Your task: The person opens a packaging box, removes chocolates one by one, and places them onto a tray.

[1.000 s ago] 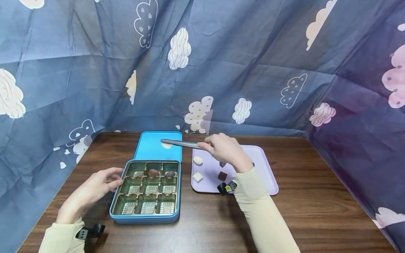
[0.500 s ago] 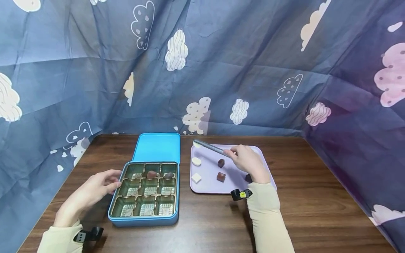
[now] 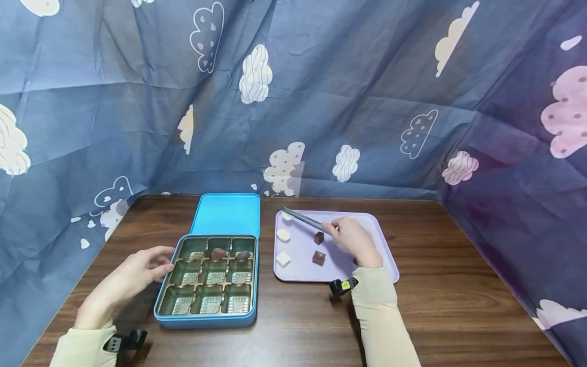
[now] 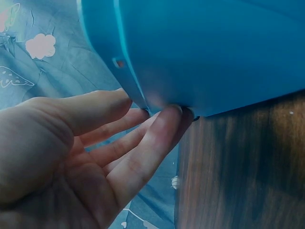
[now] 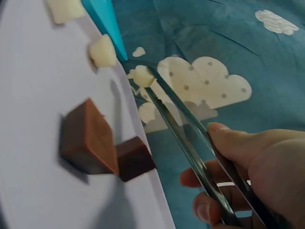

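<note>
My right hand (image 3: 352,238) grips metal tongs (image 5: 190,129) above the lilac tray (image 3: 339,272). At the tong tips, over the tray's far left corner, sits a small white chocolate (image 5: 143,76). A blue tin (image 3: 206,322) stands left of the tray, with a gold compartment insert (image 3: 214,261). A brown chocolate (image 3: 218,254) lies in its far middle compartment and a dark one (image 3: 243,255) in the far right. My left hand (image 3: 142,270) rests its fairly straight fingers against the tin's left side, as the left hand (image 4: 95,143) in the left wrist view also shows.
On the tray lie an oval white chocolate (image 3: 283,235), a square white chocolate (image 3: 283,259) and brown cubes (image 3: 318,257). A dark piece is partly hidden by the right wrist. The tin's blue lid (image 3: 227,214) lies open behind it. A patterned cloth (image 3: 357,102) hangs behind the table.
My right hand has carried the tongs and the white chocolate right, from above the blue lid to the tray's far left corner, then slightly lower. The left hand stays by the tin.
</note>
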Demonstrator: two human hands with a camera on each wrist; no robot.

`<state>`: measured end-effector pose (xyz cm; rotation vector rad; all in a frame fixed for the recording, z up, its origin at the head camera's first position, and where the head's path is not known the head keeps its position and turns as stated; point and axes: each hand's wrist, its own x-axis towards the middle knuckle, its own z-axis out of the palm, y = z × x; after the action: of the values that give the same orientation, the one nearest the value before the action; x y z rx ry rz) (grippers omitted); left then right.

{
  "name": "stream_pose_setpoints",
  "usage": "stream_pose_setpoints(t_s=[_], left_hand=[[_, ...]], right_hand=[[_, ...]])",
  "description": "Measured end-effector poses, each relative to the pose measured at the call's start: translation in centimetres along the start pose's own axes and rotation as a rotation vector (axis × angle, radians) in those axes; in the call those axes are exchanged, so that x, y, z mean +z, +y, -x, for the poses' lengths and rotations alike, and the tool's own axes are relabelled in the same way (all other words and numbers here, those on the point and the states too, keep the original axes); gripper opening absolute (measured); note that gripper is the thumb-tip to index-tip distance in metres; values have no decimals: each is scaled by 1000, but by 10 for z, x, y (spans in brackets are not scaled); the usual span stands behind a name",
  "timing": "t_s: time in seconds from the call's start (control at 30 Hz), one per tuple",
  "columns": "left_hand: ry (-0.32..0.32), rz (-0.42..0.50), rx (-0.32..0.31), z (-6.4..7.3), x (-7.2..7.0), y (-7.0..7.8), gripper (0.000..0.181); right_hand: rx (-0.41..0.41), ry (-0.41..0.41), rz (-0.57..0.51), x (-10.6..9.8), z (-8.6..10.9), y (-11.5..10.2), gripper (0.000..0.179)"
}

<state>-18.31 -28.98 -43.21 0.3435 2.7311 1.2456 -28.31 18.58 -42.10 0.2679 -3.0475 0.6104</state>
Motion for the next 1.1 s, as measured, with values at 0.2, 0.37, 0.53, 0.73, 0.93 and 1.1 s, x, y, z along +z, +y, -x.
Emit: stream_pose_setpoints(t_s=[0.2,0.37,0.53,0.73,0.93,1.1], left_hand=[[-6,8,29,-1,0,0,40],[4,16,19,1,-1,-1,40],[6,30,15,2,-1,-2,40],[9,22,18,2,-2,-1,40],[13,28,18,2,-2,0,40],[10,42,2,2,0,1,40]], right_hand=[[82,-26,24,9,-1,-8,41],[96,-35,17,12,-2,-13,42],[105,-39,18,12,-3,-16,44],[93,4,12,6,-2,-19,48],[70,21,-1,-6,1,-26,52],[3,19,-26,-12,7,-37,48]])
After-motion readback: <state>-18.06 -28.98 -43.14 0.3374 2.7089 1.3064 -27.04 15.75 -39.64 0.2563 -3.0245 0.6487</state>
